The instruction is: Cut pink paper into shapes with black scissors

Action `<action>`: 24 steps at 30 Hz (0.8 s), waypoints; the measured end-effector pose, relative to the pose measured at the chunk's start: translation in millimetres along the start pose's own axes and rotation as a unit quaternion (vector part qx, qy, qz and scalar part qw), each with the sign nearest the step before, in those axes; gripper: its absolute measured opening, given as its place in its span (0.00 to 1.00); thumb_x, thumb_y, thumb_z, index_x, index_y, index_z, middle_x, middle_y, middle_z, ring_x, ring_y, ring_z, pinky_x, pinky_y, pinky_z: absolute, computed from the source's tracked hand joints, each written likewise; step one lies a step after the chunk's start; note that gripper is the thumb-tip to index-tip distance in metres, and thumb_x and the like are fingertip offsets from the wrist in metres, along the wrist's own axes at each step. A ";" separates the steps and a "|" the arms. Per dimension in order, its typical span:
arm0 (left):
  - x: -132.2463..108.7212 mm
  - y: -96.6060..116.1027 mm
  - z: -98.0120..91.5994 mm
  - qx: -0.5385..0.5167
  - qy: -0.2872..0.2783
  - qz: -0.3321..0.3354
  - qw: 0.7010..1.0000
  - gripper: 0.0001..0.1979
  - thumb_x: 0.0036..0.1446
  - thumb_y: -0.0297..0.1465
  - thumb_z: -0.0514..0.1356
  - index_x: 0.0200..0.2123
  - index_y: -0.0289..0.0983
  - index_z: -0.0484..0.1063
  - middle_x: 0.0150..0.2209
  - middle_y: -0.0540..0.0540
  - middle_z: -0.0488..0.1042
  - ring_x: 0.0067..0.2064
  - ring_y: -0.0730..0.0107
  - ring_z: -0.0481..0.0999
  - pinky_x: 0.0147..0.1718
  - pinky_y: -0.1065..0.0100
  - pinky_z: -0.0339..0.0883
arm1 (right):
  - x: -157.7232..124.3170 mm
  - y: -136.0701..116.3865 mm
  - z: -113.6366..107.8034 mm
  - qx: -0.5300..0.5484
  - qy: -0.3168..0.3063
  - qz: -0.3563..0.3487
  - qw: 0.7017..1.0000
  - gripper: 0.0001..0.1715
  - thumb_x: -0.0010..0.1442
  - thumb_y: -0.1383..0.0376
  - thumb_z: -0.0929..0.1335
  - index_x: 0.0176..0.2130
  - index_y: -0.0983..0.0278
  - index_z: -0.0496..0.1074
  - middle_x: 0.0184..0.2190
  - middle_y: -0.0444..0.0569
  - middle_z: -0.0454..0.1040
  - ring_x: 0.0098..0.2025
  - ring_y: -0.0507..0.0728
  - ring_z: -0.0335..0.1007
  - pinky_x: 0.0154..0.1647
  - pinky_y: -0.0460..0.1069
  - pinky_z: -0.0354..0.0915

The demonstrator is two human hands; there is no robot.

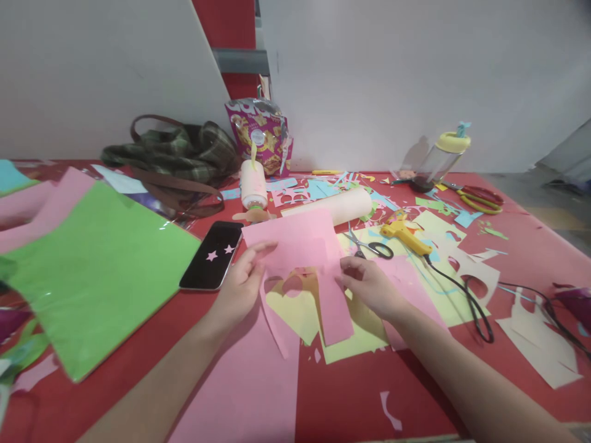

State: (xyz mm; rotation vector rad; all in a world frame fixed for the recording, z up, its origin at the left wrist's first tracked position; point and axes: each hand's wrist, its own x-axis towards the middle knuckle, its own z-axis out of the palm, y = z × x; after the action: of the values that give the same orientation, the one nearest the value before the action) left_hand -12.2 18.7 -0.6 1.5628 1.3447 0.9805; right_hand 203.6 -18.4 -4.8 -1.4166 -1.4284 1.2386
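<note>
Between my two hands a pink sheet of paper (295,237) with cut-away parts is held up over the table. My left hand (247,280) grips its left side, thumb and fingers pinching. On the right side my right hand (367,283) pinches the edge of the same sheet. Below it lie a yellow paper piece (295,307) with cut edges and a larger pink sheet (249,387). Small scissors (369,245) with black handles rest just beyond my right hand. A phone (212,255) with two pink paper stars on it lies left of my left hand.
Green paper (101,264) covers the left. A yellow glue gun (406,237) with a black cord is at right. Behind stand a cream roll (346,206), a snack bag (261,135), a plaid bag (180,147), a bottle (436,163) and red-handled scissors (480,198).
</note>
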 end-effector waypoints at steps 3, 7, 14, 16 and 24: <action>2.6 1.4 -4.1 -0.043 -0.042 -0.029 0.998 0.16 0.51 0.29 0.49 0.45 0.42 0.62 0.51 0.47 0.62 0.47 0.63 0.66 0.37 0.64 0.69 | -2.0 -2.3 -1.0 0.019 -0.014 0.019 1.000 0.05 0.51 0.66 0.62 0.24 0.64 0.62 0.19 0.40 0.62 0.22 0.49 0.60 0.25 0.46 0.58; 4.2 4.3 -6.1 -0.063 -0.058 -0.052 0.995 0.16 0.52 0.28 0.48 0.46 0.40 0.62 0.52 0.47 0.61 0.48 0.64 0.66 0.35 0.67 0.70 | -3.0 -0.2 -0.3 0.012 -0.025 0.029 0.999 0.05 0.52 0.66 0.61 0.26 0.64 0.60 0.18 0.39 0.61 0.20 0.49 0.58 0.23 0.45 0.56; 3.7 8.7 -6.5 -0.052 -0.057 -0.050 0.996 0.16 0.52 0.28 0.47 0.46 0.40 0.62 0.52 0.46 0.61 0.50 0.65 0.64 0.36 0.68 0.69 | -4.8 1.4 3.6 -0.067 0.018 -0.011 0.998 0.11 0.52 0.68 0.60 0.39 0.62 0.59 0.17 0.37 0.59 0.20 0.50 0.57 0.22 0.45 0.55; 3.6 8.1 -6.9 -0.041 -0.051 -0.042 0.997 0.16 0.52 0.28 0.47 0.46 0.40 0.62 0.52 0.46 0.61 0.50 0.65 0.63 0.38 0.68 0.69 | -5.8 0.9 5.0 -0.085 0.032 -0.030 0.995 0.19 0.53 0.70 0.59 0.46 0.61 0.54 0.16 0.36 0.57 0.19 0.49 0.56 0.22 0.44 0.55; 0.5 5.4 -6.9 0.025 -0.064 -0.006 0.998 0.14 0.54 0.31 0.47 0.44 0.40 0.63 0.48 0.46 0.65 0.47 0.66 0.66 0.43 0.63 0.64 | -4.9 1.0 3.9 -0.168 0.114 -0.115 0.972 0.23 0.50 0.68 0.63 0.47 0.60 0.56 0.36 0.50 0.65 0.36 0.55 0.65 0.33 0.50 0.65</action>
State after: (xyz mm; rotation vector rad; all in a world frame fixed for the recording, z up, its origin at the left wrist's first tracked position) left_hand -16.6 19.5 6.9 1.6252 1.2959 0.8316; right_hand 200.6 -23.8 -6.2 -1.5059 -1.6367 0.6854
